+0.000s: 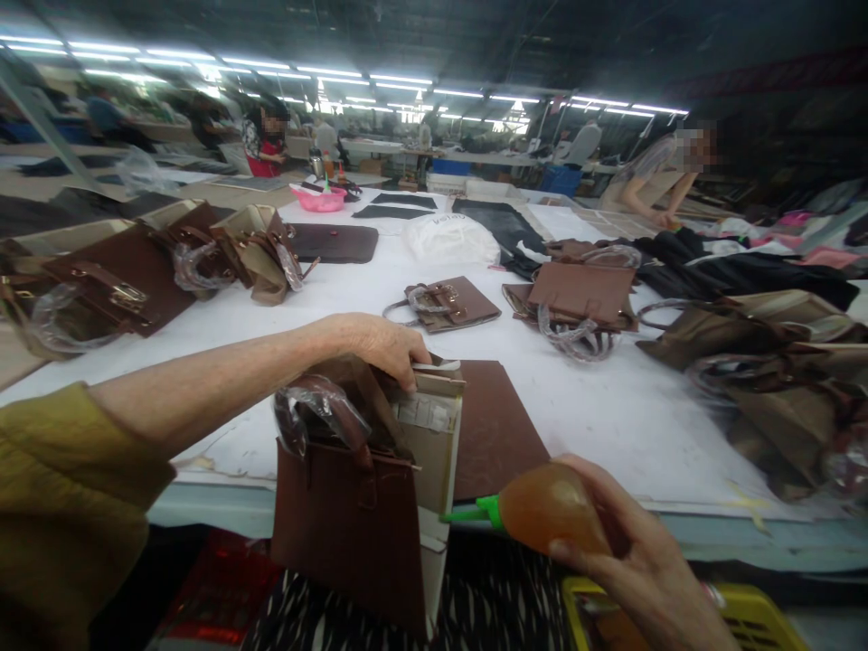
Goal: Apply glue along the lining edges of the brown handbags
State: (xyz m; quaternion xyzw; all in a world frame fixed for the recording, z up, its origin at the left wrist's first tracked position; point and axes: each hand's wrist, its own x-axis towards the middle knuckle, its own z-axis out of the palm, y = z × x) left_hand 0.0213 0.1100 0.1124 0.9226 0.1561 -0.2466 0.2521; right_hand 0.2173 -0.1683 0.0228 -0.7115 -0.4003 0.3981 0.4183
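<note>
A brown handbag (345, 524) stands upright at the near edge of the table, its cream inner side panel facing right. My left hand (390, 348) reaches over it, fingers closed on the top edge of that panel. Clear plastic wraps the bag's handles (329, 411). My right hand (630, 524) is wrapped round a squeeze bottle (552, 508) of amber liquid. The bottle's green nozzle points left, its tip at the edge of the cream panel. Behind the bag, a flat brown panel (498, 429) lies on the table.
More brown handbags stand at the left (136, 271) and right (779, 389); a small one (454, 303) lies mid-table. Farther back are a white plastic bag (451, 240) and a pink basin (317, 199). A yellow basket (759, 619) sits below the table's edge. Other people work in the background.
</note>
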